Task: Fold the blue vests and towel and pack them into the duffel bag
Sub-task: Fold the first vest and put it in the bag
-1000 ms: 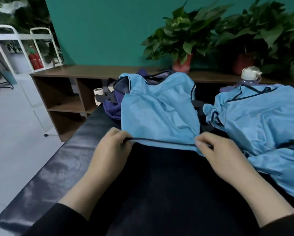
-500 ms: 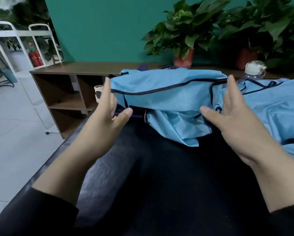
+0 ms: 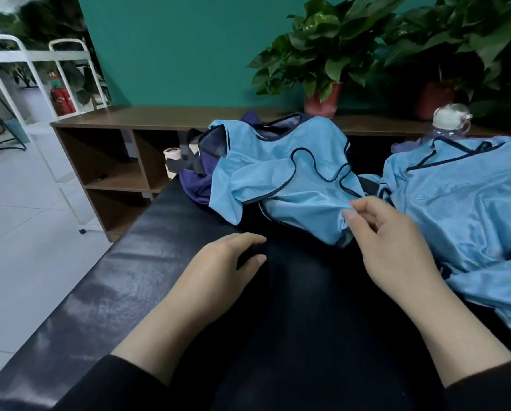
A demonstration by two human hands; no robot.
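A light blue vest [image 3: 280, 179] with dark piping lies crumpled over the open navy duffel bag [image 3: 197, 185] at the far side of the black padded table [image 3: 123, 280]. My right hand [image 3: 393, 244] pinches the vest's near edge between thumb and fingers. My left hand [image 3: 224, 262] rests flat on the table, fingers relaxed, holding nothing, a little short of the vest. More blue vests [image 3: 461, 209] lie heaped at the right. No towel can be told apart.
A brown shelf unit [image 3: 112, 149] stands behind the table, with potted plants [image 3: 322, 54] on top. A clear water bottle [image 3: 449, 120] stands behind the heap at the right. White metal racks [image 3: 40, 72] and a tiled floor are at the left.
Both hands flipped the vest's hem up over the bag and let go. The vest now lies bunched on the bag. My left hand dropped to the table; my right hand took the near edge.
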